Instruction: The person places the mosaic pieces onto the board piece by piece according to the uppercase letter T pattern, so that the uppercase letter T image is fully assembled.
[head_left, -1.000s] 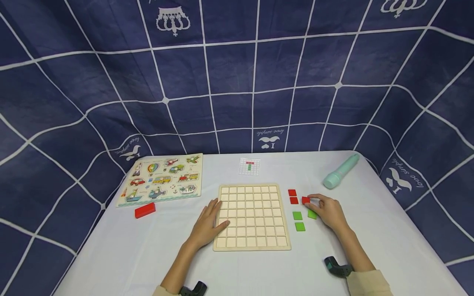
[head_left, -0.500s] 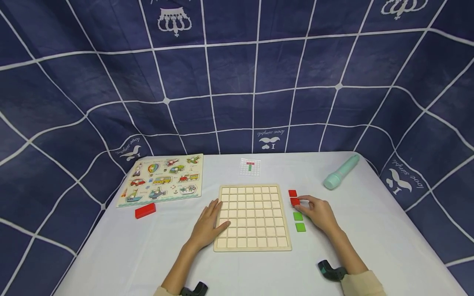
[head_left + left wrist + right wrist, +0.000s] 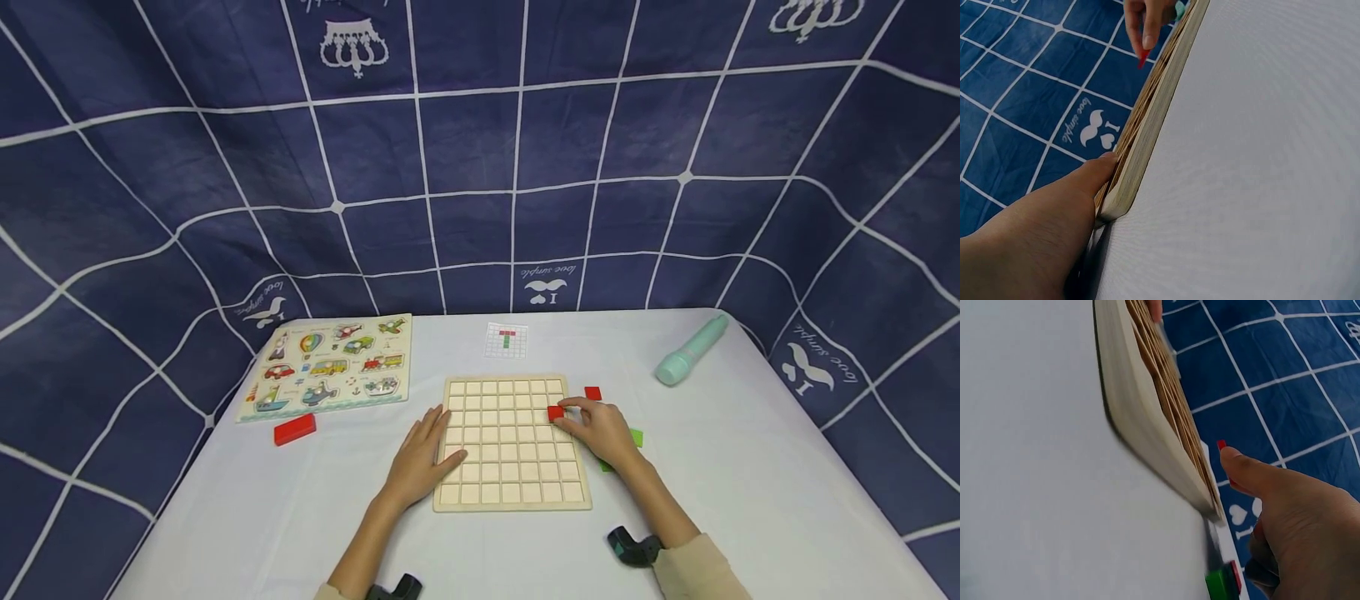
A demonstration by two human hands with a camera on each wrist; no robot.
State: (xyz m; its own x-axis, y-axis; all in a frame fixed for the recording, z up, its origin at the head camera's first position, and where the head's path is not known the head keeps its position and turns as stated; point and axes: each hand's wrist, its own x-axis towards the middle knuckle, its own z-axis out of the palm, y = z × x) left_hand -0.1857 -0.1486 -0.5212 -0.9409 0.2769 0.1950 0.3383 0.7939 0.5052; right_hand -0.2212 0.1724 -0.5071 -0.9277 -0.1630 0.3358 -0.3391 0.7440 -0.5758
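My right hand [image 3: 603,433] pinches a red square tile [image 3: 555,414] between thumb and fingers, over the right side of the wooden grid board [image 3: 512,506]. In the right wrist view the same red tile [image 3: 1221,444] shows past the thumb tip. My left hand [image 3: 417,462] rests on the board's left edge with its fingers straight. The left wrist view shows its thumb lying along the board's rim [image 3: 1147,137]. Another red tile [image 3: 592,392] lies right of the board. A green tile [image 3: 637,437] shows partly beside the right hand, which hides other tiles.
A small card [image 3: 506,341] printed with a red and green T on a grid lies behind the board. On the left are a vehicle picture puzzle [image 3: 322,367] and a red block [image 3: 295,429]. A mint-green flashlight-shaped object [image 3: 692,350] lies at back right.
My right hand has moved left from beside the loose tiles to over the board, with a red tile pinched in it. The left hand has stayed on the board's edge.
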